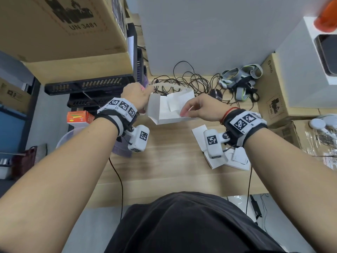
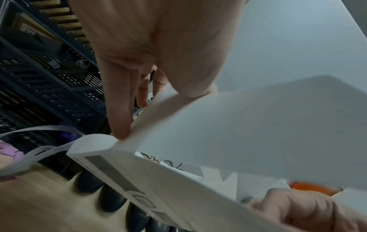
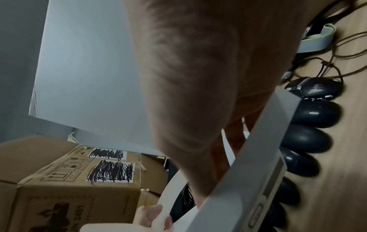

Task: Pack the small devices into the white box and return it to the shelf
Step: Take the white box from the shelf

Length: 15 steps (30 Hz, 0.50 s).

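Observation:
Both hands hold the white box (image 1: 164, 112) just above the wooden desk (image 1: 164, 170), its top flaps open and a white ribbon handle (image 1: 167, 85) arching behind it. My left hand (image 1: 143, 96) pinches the box's left end; in the left wrist view its fingers (image 2: 119, 122) press the corner of the box (image 2: 248, 125). My right hand (image 1: 186, 112) curls over the near right rim, gripping the box wall (image 3: 248, 164). Several black mice (image 3: 311, 114) lie in a row on the desk under the box; they also show as mice (image 2: 111, 199), and one mouse (image 1: 216, 94) peeks out behind my right hand.
Tangled black cables (image 1: 186, 79) and grey headbands (image 1: 240, 77) lie behind the box. Cardboard boxes (image 1: 54, 24) sit on the shelf at upper left above black crates (image 1: 87, 86). More cardboard boxes (image 1: 279, 92) stand at right. White cards (image 1: 237, 159) lie near my right wrist.

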{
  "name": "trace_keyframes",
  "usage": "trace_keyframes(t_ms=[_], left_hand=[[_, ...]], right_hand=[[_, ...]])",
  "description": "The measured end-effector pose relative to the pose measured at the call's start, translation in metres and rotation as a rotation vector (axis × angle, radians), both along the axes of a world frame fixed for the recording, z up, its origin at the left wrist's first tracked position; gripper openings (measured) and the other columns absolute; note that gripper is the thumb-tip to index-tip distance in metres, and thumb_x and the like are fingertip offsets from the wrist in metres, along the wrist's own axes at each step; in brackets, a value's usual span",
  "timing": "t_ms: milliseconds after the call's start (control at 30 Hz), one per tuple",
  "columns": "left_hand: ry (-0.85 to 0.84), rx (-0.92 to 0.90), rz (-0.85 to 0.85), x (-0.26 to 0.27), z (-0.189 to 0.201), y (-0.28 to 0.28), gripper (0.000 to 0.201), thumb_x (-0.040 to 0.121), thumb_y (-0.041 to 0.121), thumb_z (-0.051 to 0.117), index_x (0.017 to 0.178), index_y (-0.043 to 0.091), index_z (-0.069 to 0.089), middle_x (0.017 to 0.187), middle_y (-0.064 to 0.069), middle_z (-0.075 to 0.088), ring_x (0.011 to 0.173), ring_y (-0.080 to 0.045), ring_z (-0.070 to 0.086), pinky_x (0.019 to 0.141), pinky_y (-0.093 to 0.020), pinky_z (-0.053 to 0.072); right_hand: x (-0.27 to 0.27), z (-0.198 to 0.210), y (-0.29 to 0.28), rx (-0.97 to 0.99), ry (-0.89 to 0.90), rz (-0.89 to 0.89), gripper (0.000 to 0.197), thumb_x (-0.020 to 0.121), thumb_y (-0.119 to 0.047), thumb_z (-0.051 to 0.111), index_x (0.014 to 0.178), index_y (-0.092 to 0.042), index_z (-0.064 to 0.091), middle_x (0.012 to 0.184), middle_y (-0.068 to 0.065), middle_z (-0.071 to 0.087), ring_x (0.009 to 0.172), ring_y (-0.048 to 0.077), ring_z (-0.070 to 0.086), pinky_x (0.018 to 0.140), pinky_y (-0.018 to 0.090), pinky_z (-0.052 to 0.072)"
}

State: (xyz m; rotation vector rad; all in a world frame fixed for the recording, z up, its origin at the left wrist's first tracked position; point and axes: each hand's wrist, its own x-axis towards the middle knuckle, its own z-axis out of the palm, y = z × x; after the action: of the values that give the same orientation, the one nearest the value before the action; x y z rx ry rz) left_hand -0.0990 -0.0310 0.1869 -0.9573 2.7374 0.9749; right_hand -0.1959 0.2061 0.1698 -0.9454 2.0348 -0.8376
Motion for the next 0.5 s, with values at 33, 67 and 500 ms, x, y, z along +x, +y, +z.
trace_keyframes(t_ms=[33, 67, 500], left_hand=[[-0.004, -0.011, 0.005, 0.000, 0.000, 0.000, 0.051, 0.092, 0.044, 0.046, 0.050, 0.015, 0.042, 0.058, -0.008, 0.053, 0.067, -0.034, 0.066, 0.058, -0.035, 0.048], [-0.013, -0.018, 0.014, 0.000, -0.001, 0.000, 0.051, 0.092, 0.045, 0.047, 0.051, 0.015, 0.042, 0.058, -0.007, 0.053, 0.065, -0.032, 0.064, 0.059, -0.035, 0.050], [-0.166, -0.022, 0.052, -0.001, 0.000, 0.003, 0.053, 0.090, 0.056, 0.046, 0.060, 0.013, 0.051, 0.065, -0.007, 0.062, 0.058, -0.027, 0.065, 0.054, -0.026, 0.046]], right_hand=[[0.003, 0.003, -0.003, -0.011, -0.056, 0.010, 0.010, 0.088, -0.030, 0.071, 0.094, -0.026, 0.077, 0.097, -0.005, 0.075, 0.094, 0.013, 0.069, 0.098, 0.037, 0.052], [0.006, 0.005, -0.007, -0.017, -0.095, 0.007, 0.024, 0.088, -0.044, 0.067, 0.098, -0.024, 0.077, 0.100, -0.006, 0.075, 0.102, 0.014, 0.068, 0.103, 0.038, 0.049], [0.024, 0.008, -0.026, -0.027, -0.047, -0.004, 0.037, 0.096, -0.033, 0.062, 0.078, -0.001, 0.066, 0.082, -0.010, 0.075, 0.069, -0.010, 0.066, 0.061, 0.012, 0.044]])
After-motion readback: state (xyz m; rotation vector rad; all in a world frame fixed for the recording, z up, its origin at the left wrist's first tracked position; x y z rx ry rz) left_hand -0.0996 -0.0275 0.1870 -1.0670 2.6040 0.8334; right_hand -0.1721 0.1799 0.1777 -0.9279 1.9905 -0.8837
